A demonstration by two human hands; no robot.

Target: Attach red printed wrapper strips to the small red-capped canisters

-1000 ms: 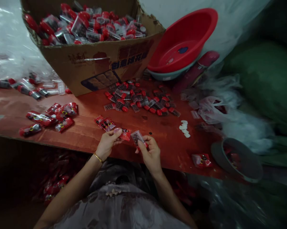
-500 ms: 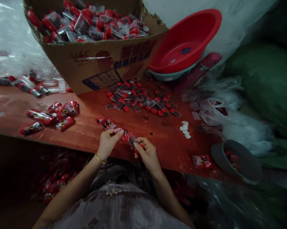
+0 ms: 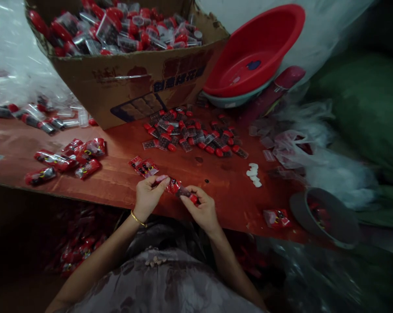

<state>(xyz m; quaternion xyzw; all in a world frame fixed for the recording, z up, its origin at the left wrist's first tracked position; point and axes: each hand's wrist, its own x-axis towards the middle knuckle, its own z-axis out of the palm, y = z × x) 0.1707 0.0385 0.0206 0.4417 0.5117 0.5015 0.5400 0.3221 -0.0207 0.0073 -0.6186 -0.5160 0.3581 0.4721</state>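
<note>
1. Our left hand [image 3: 147, 196] pinches the mouth of a small red wrapper [image 3: 172, 186] between thumb and fingers, just above the near edge of the bench [image 3: 118, 174].
2. Our right hand [image 3: 201, 209] has its fingers pressed on a small clear container with a red cap [image 3: 187, 194], whose far end sits in the open wrapper; the two hands nearly touch.
3. A gold bangle [image 3: 138, 219] sits on our left wrist.
4. Just beyond the left hand lie two filled red packets [image 3: 143, 166], flat on the bench.
5. Farther left is a loose cluster of filled packets [image 3: 68, 157].
6. Beyond the hands, a scatter of red-capped containers [image 3: 191, 135] is spread before a cardboard box [image 3: 134, 82] heaped with more of them.
7. A red basin [image 3: 253, 52] leans to the right of the box, stacked in a paler one.
8. A few small white pieces [image 3: 253, 174] lie right of centre; a single red packet [image 3: 276, 217] rests near the bench's right end, beside a grey bowl [image 3: 325, 217].
</note>
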